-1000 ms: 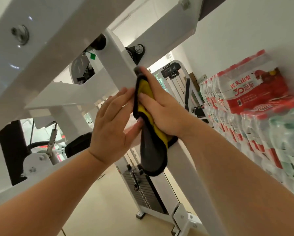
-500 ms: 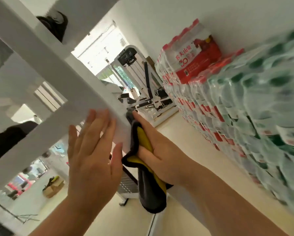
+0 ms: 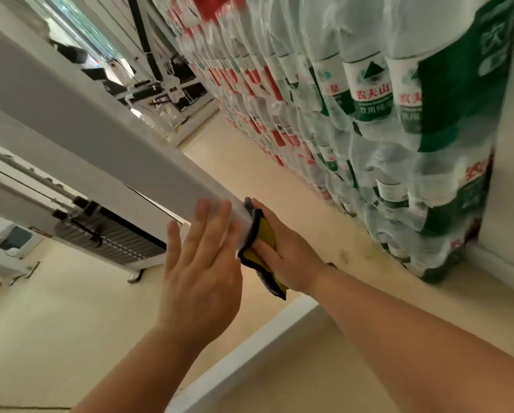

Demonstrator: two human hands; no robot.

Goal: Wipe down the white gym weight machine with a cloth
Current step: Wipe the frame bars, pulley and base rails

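White painted metal is what both hands are on: the long square beam (image 3: 106, 144) of the gym weight machine slants down across the room and ends under the person's palms. The left hand (image 3: 202, 269) lies flat against the beam's broad face, fingers straight and held close together, thumb set a little apart. Just to the right of it, touching the beam's far edge, the right hand (image 3: 288, 257) grips a yellow cloth (image 3: 264, 231) with a dark grey edge. Its fingers are curled over the folded fabric and press it against the metal. A loose corner of the yellow cloth hangs below the heel of that hand.

Beyond the left hand, lower and further left, stands the machine's stack of dark metal weight plates (image 3: 112, 236) inside its white frame. Under both forearms a second white bar (image 3: 249, 350) runs across the pale beige floor (image 3: 41, 323). To the right of the right hand, well apart from it, rises a wall of shrink-wrapped packs of clear plastic water bottles (image 3: 398, 120) with green and red labels. Far past the fingertips another white exercise machine (image 3: 160, 84) shows, blurred.
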